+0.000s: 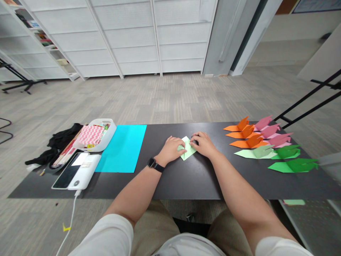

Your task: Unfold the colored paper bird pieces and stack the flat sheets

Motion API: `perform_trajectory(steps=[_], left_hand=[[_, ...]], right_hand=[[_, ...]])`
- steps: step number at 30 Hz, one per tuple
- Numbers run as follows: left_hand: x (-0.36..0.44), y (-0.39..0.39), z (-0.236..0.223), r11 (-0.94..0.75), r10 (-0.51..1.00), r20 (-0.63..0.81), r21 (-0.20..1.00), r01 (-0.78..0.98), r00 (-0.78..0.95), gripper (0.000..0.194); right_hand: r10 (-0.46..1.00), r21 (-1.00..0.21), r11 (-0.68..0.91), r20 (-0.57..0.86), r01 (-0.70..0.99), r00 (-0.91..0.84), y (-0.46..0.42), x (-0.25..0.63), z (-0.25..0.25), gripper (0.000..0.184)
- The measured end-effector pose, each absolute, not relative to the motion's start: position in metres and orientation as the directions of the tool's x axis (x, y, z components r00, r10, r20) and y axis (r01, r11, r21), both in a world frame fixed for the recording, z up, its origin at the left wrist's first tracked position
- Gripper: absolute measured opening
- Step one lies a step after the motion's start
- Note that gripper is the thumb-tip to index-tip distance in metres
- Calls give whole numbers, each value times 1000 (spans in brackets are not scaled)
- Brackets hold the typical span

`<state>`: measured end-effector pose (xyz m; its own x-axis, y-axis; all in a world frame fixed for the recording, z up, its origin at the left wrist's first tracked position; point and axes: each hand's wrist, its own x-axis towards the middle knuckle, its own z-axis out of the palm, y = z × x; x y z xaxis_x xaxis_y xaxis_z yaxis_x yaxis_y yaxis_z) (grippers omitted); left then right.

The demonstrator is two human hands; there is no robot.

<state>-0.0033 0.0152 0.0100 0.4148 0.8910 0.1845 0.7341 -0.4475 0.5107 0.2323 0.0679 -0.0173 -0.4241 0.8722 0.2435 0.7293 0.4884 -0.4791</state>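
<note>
A small folded sheet of pale green origami paper [188, 151] lies on the dark table, turned with one corner toward me. My left hand [173, 149] is at its left side, with curled fingers pressed on the edge and a flap there. At the upper right edge my right hand [203, 144] grips the paper between thumb and fingers. The fingertips of both hands partly cover the sheet. A black watch sits on my left wrist.
Folded paper cranes stand in rows at the right: orange [246, 141], pink [274, 137], pale green [259, 152] and green [293, 165]. To the left are a blue sheet [125, 149], a white basket [108, 140] of paper, a phone [68, 172] and a cabled power bank [84, 172].
</note>
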Motion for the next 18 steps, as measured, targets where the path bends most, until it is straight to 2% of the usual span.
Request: perform_trajectory(steps=[18], left_hand=[[-1, 12, 13, -454, 888, 170, 465, 760, 427, 30]], right_hand=[[907, -466, 414, 286, 782, -309, 71, 222, -24, 8]])
